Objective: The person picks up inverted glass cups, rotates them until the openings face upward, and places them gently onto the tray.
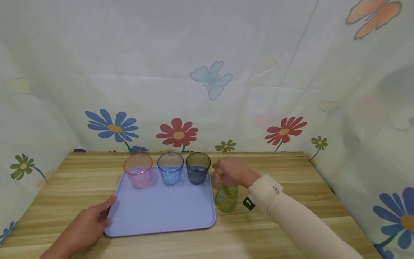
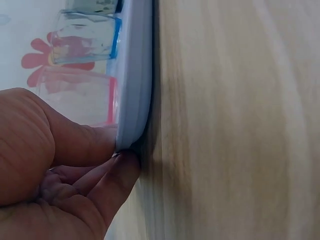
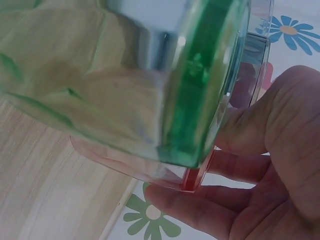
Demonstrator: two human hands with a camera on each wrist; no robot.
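My left hand (image 1: 85, 225) pinches the near left edge of a lavender tray (image 1: 161, 212), thumb above and fingers beneath. Standing upright along the tray's far side are a pink cup (image 1: 140, 176), a blue cup (image 1: 170, 172) and a dark grey cup (image 1: 198, 171). Just right of the tray, my right hand (image 1: 236, 172) grips the upper end of a clear, reddish-edged cup (image 3: 145, 167) between thumb and fingers. In front of that cup a green cup (image 1: 226, 201) stands upside down on the table, partly covering it in the right wrist view.
The tray lies on a wood-grain table (image 1: 284, 223). Behind and at both sides hang pale sheets (image 1: 145, 54) printed with flowers and butterflies. A small dark object (image 1: 79, 150) sits at the table's far left edge.
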